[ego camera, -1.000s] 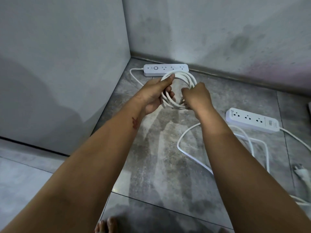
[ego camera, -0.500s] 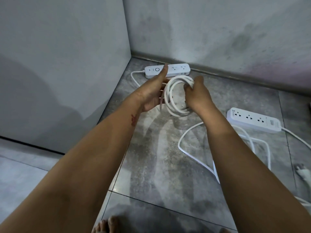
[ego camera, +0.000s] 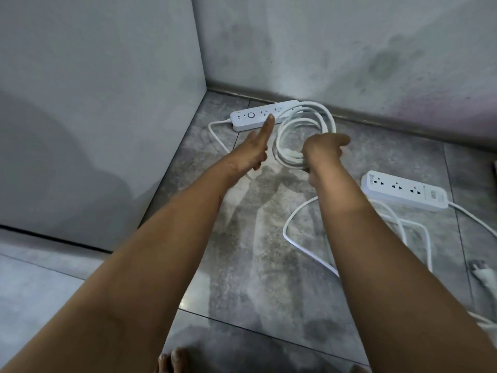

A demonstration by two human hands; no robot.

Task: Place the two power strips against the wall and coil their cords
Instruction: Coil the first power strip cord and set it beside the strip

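At your right hand (ego camera: 322, 152): fingers curled round the near side of the coil (ego camera: 285, 157), several white turns bunched in one grasp, the ring held tilted above the floor (ego camera: 242, 251). Hazard: the turns are unbound, so slackening your fingers would likely let them spring apart. Left hand (ego camera: 255, 149): flat, fingers straight, holding nothing, its index tip over the front edge of the first power strip (ego camera: 252, 118); whether it touches cannot be told. Hazard: a push there could skew the strip away from the wall (ego camera: 349, 63). First power strip: lying along the skirting (ego camera: 376, 122) near the corner, switch end to the left, its far end hidden behind the coil; its cord leaves the left end and passes under your left arm. Loose cord (ego camera: 293, 232): one white run curving over the floor under your right forearm; which strip it belongs to cannot be told. Hazard: tugging the coil may drag it or pull the first strip out of place. Second power strip (ego camera: 403, 191): on the floor to the right, well apart from the wall, not yet placed. Its cord (ego camera: 425, 238): slack loops beside it, uncoiled. Plug (ego camera: 481, 273): on the floor at the right edge. Hazard: loose runs lying close together may tangle.
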